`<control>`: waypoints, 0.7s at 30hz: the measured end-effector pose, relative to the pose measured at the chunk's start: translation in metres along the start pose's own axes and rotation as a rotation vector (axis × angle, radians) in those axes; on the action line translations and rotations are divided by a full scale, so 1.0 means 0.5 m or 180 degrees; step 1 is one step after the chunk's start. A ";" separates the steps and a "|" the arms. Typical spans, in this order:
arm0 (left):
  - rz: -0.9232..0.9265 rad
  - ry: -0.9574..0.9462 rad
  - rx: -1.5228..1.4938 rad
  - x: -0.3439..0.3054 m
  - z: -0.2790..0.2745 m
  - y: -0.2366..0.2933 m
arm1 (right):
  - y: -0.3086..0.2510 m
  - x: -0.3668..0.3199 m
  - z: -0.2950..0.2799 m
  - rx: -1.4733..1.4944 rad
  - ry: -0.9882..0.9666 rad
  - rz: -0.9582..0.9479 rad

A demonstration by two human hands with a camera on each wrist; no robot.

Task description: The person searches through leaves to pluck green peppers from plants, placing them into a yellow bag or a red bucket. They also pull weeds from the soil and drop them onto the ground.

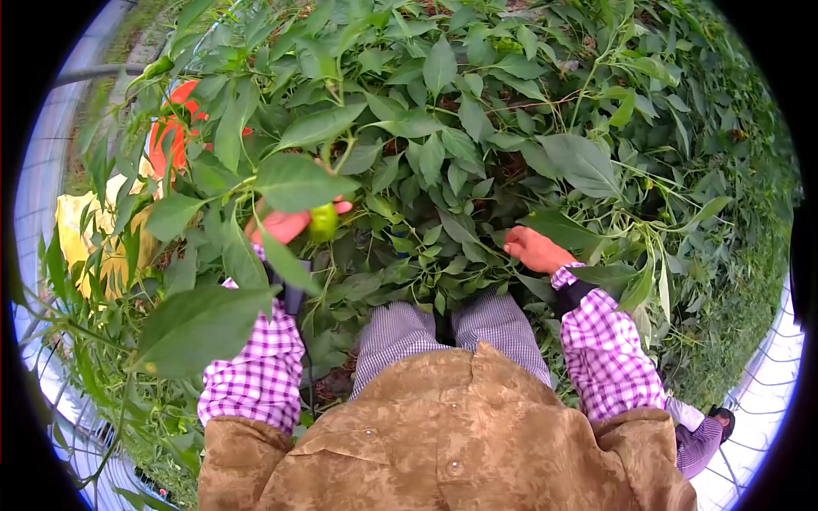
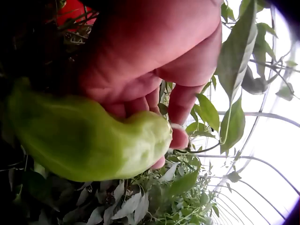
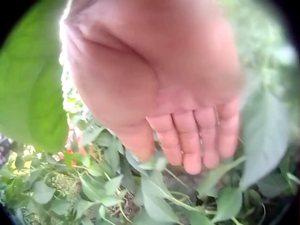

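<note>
On the left in the head view, my left hand (image 1: 284, 226) holds a light green pepper (image 1: 324, 221) among the leaves, and a broad leaf partly covers that hand. Seen close in the left wrist view, the pepper (image 2: 93, 140) is long and smooth, its narrower end by the fingertips and thumb. My right hand (image 1: 538, 250) reaches into the foliage on the other side, holding nothing. In the right wrist view its palm shows, with the fingers (image 3: 190, 145) nearly straight over leaves and stems.
Dense pepper plants surround both hands. A large leaf (image 1: 200, 332) stands close before the left sleeve. Red (image 1: 169, 140) and yellow (image 1: 78, 234) objects show through leaves at left. Another person's leg (image 1: 697, 447) is at lower right. Thin hoops (image 2: 253, 161) arch over the plants.
</note>
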State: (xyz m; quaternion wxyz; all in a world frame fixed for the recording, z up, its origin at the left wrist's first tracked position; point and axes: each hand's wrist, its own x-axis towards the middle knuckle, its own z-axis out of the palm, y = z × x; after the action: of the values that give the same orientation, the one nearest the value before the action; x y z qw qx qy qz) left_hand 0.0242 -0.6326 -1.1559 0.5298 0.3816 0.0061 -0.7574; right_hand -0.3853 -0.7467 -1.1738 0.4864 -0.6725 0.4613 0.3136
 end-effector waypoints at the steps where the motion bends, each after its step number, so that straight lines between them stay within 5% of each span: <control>1: 0.0291 0.0152 0.0044 -0.020 -0.016 -0.006 | 0.030 0.001 0.017 0.0174 0.0048 -0.0101; 2: 0.0101 -0.0917 -0.0305 -0.010 -0.065 0.014 | 0.066 0.009 0.040 0.0341 0.0097 -0.0205; 3: 0.0085 -0.0910 -0.0332 -0.013 -0.055 0.011 | 0.119 0.032 0.086 0.0744 0.0137 -0.0106; 5: 0.0523 -0.0778 0.0023 -0.045 -0.010 0.029 | 0.136 0.026 0.146 -0.0159 0.0721 -0.0111; 9: 0.0571 0.0037 0.0903 -0.048 0.045 0.020 | 0.112 0.036 0.175 -0.0614 0.0084 0.0500; 11: 0.0523 -0.0030 0.1112 -0.041 0.062 0.008 | 0.110 0.027 0.181 -0.0647 -0.0496 0.0337; 17: 0.0251 0.0120 0.2059 -0.016 0.103 0.004 | 0.092 -0.054 0.240 -0.0635 -0.0354 -0.0622; 21: 0.0228 0.0003 0.2566 0.008 0.099 -0.016 | 0.038 -0.092 0.260 -0.0371 -0.0272 -0.0490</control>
State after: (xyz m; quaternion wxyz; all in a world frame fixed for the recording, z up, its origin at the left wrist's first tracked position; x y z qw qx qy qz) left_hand -0.0111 -0.6527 -1.1263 0.3638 0.5591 -0.3046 -0.6799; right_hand -0.4170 -0.6116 -1.1836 0.4883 -0.7192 0.3681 0.3299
